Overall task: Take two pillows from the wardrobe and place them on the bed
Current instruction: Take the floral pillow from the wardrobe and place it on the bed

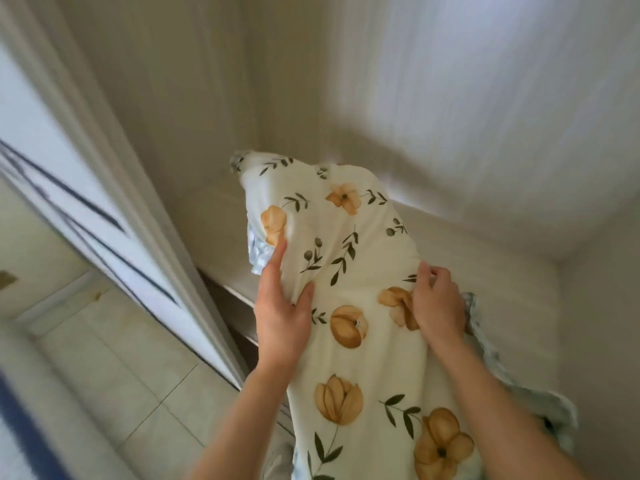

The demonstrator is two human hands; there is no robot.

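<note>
A cream pillow (pixel 349 271) printed with orange flowers and green leaves is shown held lengthwise in the air, its far end raised over the wardrobe shelf (pixel 228 289) and its near end hanging toward the person. The left hand (pixel 284 317) is placed on the pillow's left edge, with the fingers (pixel 277 258) extended along the fabric and the thumb pinching a fold against them. The right hand (pixel 438 303) is closed on a bunch of the cover near the right edge, beside a pale blue frill. A grip on both edges is presumably used to keep the soft, limp pillow from folding while it is drawn clear of the shelf. The pale wardrobe walls are seen behind, the open wardrobe door (pixel 86 209) at left, and the tiled floor (pixel 114 393) below. The bed is not in view.
</note>
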